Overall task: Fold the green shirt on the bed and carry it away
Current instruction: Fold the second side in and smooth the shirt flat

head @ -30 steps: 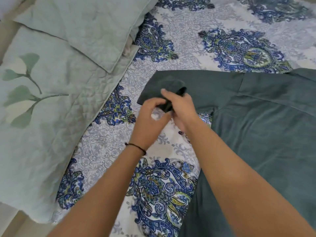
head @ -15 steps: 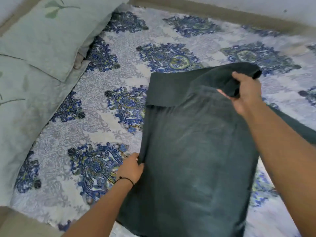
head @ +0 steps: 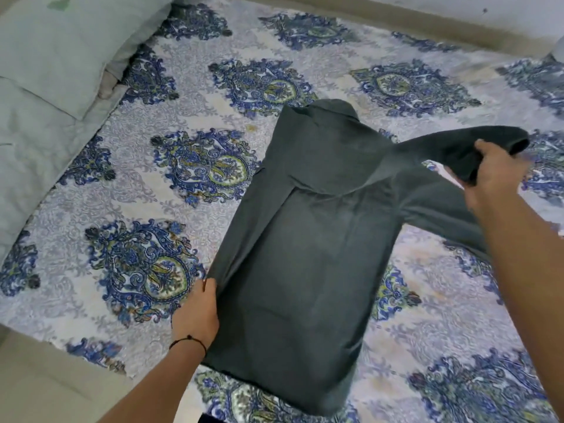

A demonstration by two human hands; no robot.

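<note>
Green shirt [head: 308, 239] is lying on the bed [head: 189, 96]; left hand [head: 197, 315] is pinching its folded edge, right hand [head: 494, 175] fingers are gripping the lifted sleeve [head: 451, 148].

The left hand's [head: 197, 312] fingertips are tucked under the green shirt's [head: 305, 254] left edge, out of sight. The right hand [head: 494, 175] is motion-blurred, its grip half buried in the sleeve cuff [head: 476, 149]. The shirt's lower hem runs to the picture's bottom edge. The pillows [head: 61, 47] are cropped at top left.
</note>
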